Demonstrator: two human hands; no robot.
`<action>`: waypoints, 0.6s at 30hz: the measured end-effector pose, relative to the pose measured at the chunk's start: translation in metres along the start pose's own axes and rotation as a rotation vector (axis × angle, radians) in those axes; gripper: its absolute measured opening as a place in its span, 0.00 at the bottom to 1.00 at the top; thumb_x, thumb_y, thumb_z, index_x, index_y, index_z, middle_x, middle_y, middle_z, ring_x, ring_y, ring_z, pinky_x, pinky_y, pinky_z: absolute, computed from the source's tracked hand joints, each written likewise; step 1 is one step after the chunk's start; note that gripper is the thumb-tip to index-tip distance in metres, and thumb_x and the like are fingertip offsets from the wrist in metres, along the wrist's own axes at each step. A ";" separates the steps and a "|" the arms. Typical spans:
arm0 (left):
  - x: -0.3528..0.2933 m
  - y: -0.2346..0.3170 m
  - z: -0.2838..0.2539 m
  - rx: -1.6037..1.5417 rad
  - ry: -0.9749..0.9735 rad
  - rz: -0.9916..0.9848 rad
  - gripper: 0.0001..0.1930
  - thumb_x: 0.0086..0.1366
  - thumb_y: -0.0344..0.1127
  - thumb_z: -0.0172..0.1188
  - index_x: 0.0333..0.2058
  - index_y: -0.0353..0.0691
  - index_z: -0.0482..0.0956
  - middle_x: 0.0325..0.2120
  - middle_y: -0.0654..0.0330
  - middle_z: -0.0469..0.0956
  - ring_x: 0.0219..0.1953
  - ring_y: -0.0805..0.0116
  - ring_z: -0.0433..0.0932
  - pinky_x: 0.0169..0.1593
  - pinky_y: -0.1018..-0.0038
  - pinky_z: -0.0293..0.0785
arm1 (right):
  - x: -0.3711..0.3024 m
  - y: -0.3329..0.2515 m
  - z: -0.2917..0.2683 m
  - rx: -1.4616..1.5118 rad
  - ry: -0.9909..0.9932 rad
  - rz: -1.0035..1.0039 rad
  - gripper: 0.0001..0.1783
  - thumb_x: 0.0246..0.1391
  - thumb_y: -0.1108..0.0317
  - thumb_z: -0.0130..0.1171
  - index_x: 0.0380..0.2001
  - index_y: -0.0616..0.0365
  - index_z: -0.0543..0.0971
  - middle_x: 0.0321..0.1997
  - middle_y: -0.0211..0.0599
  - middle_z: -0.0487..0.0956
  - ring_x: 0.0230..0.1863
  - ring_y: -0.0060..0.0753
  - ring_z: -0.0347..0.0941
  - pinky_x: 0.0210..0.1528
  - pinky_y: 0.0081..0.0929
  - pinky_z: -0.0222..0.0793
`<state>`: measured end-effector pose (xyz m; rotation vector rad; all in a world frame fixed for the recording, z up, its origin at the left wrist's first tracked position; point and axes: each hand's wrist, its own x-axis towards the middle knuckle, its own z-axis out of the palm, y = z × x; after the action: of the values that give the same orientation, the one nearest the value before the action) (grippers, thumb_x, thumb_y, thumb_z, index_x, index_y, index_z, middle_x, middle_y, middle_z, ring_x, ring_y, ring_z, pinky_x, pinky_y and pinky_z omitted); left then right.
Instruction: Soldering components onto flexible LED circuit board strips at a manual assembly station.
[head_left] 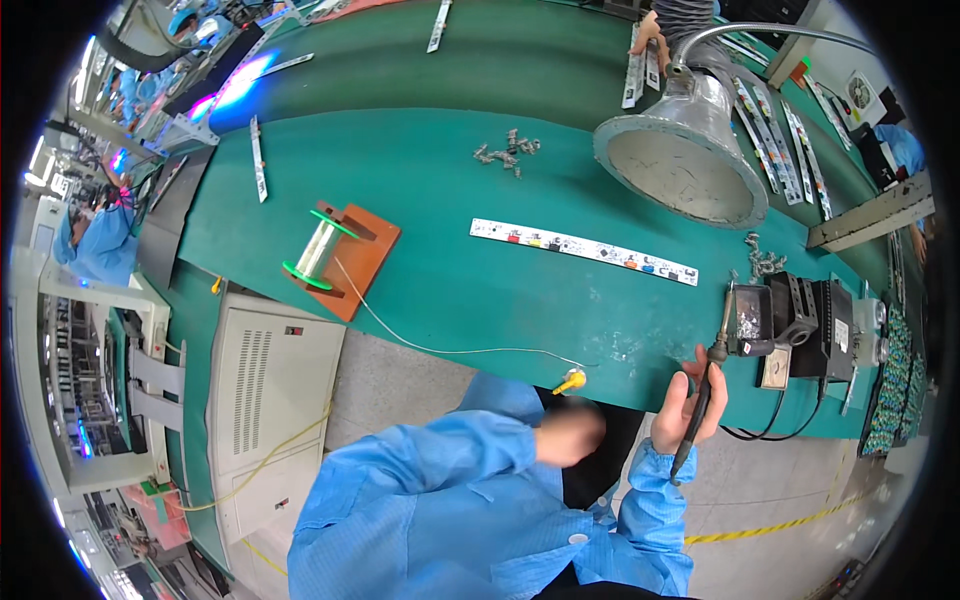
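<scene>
A soldering iron [696, 425] with a black handle is in my right hand [672, 432], fingers closed round it. Its metal end points up, beside the small dark metal tray [752, 312] at the table's right. My left hand [572, 437] is in front of my body below the table's front edge, too blurred to show its fingers. Past both hands, a long white circuit board [585, 250] with coloured components lies flat on the green mat. To the left, a green-ended solder spool [322, 248] sits on a brown stand [378, 246]; its solder wire [450, 351] trails along the front edge.
A metal fume hood [685, 165] hangs over the back right. Small metal parts lie in piles [508, 152] at the back and near the black soldering station [828, 320]. A yellow plug [570, 381] sits at the front edge. Another person's hand [651, 38] touches boards beyond.
</scene>
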<state>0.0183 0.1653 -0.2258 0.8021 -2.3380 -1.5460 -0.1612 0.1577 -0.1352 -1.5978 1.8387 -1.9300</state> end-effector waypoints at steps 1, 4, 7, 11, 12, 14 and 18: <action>0.015 -0.012 0.017 0.074 0.105 -0.121 0.15 0.63 0.41 0.57 0.43 0.35 0.80 0.43 0.49 0.79 0.47 0.48 0.77 0.49 0.58 0.75 | 0.000 -0.002 0.000 -0.017 0.005 -0.005 0.26 0.58 0.78 0.57 0.60 0.62 0.67 0.57 0.60 0.75 0.45 0.37 0.75 0.51 0.37 0.71; 0.056 -0.054 0.026 0.168 0.239 0.000 0.16 0.61 0.40 0.61 0.45 0.41 0.79 0.38 0.49 0.81 0.41 0.49 0.80 0.44 0.57 0.76 | 0.002 -0.006 0.013 0.001 -0.025 -0.004 0.26 0.59 0.78 0.57 0.60 0.62 0.67 0.57 0.60 0.75 0.44 0.36 0.75 0.51 0.37 0.71; 0.106 0.064 -0.102 0.080 0.134 0.052 0.15 0.61 0.41 0.60 0.45 0.41 0.79 0.38 0.49 0.81 0.41 0.49 0.80 0.44 0.57 0.76 | 0.000 0.003 0.001 -0.087 0.002 0.025 0.26 0.58 0.79 0.57 0.60 0.62 0.67 0.57 0.61 0.76 0.44 0.36 0.75 0.51 0.37 0.71; 0.077 0.038 -0.024 0.017 0.096 0.056 0.15 0.61 0.41 0.60 0.44 0.40 0.79 0.38 0.48 0.81 0.42 0.48 0.80 0.45 0.57 0.76 | 0.003 -0.004 0.007 -0.082 -0.006 -0.005 0.26 0.58 0.80 0.56 0.60 0.62 0.66 0.56 0.62 0.76 0.43 0.36 0.75 0.50 0.37 0.72; 0.076 0.013 0.008 -0.001 0.085 0.052 0.15 0.61 0.41 0.60 0.44 0.40 0.79 0.38 0.48 0.81 0.42 0.48 0.80 0.45 0.57 0.76 | 0.004 -0.007 0.011 -0.093 -0.009 -0.028 0.26 0.58 0.80 0.55 0.60 0.62 0.66 0.56 0.62 0.76 0.42 0.36 0.75 0.50 0.37 0.72; 0.082 0.016 0.006 -0.041 0.045 0.054 0.15 0.61 0.41 0.60 0.44 0.40 0.79 0.38 0.48 0.81 0.42 0.48 0.80 0.45 0.57 0.76 | 0.004 -0.004 0.010 -0.124 -0.010 -0.041 0.26 0.58 0.80 0.55 0.60 0.62 0.66 0.56 0.62 0.76 0.42 0.36 0.75 0.50 0.36 0.72; 0.087 0.099 -0.077 -0.112 -0.051 0.084 0.15 0.61 0.41 0.59 0.44 0.40 0.80 0.38 0.48 0.81 0.42 0.48 0.80 0.45 0.57 0.76 | -0.001 0.005 -0.001 -0.155 0.018 -0.018 0.27 0.58 0.80 0.55 0.61 0.62 0.66 0.56 0.62 0.76 0.41 0.35 0.75 0.48 0.34 0.72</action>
<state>-0.0489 0.0860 -0.1142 0.6381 -2.2650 -1.6637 -0.1648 0.1573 -0.1394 -1.6479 2.0337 -1.8567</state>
